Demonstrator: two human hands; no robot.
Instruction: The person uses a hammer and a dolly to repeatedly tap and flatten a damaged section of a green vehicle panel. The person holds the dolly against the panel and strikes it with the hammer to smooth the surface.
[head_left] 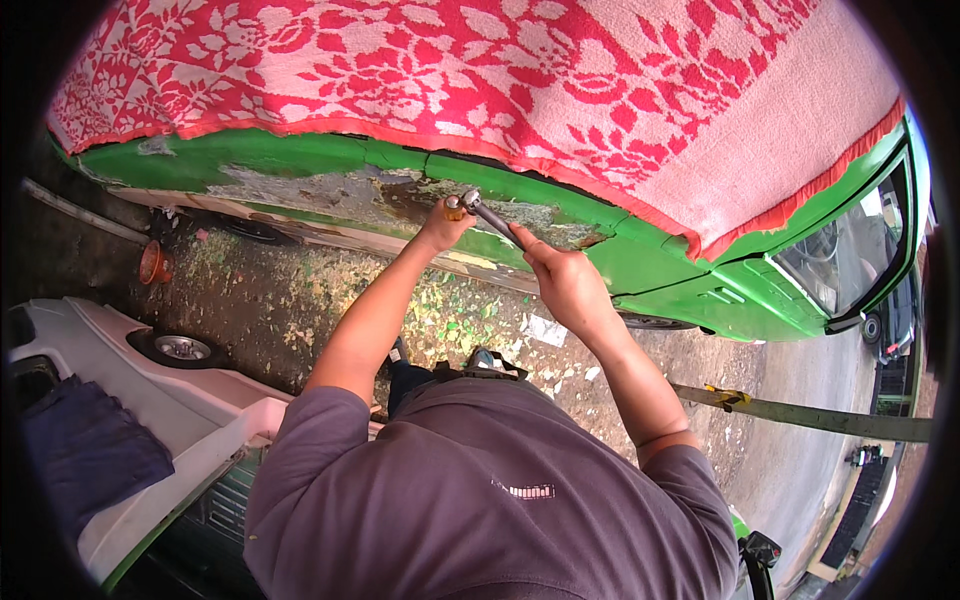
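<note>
My right hand [568, 282] is wrapped round the handle of a hammer [494, 218], with the forefinger lying along the shaft. The hammer's metal head is right beside the butt of a tool with a yellowish handle [455, 211]; whether they touch I cannot tell. My left hand [440, 232] grips that handle, which may be a chisel's, but its working end is hidden. Both hands are at the green vehicle's side panel [330, 195], where the paint has come off in large grey and brown rust-coloured patches.
A red and pink floral blanket [420, 70] covers the vehicle's upper part. Paint flakes litter the ground [330, 290] around my feet. An orange cone-shaped object [154, 262] lies at left. Behind me stands a pale car [160, 345] with dark cloth [90, 450]. A pole [820, 412] extends at right.
</note>
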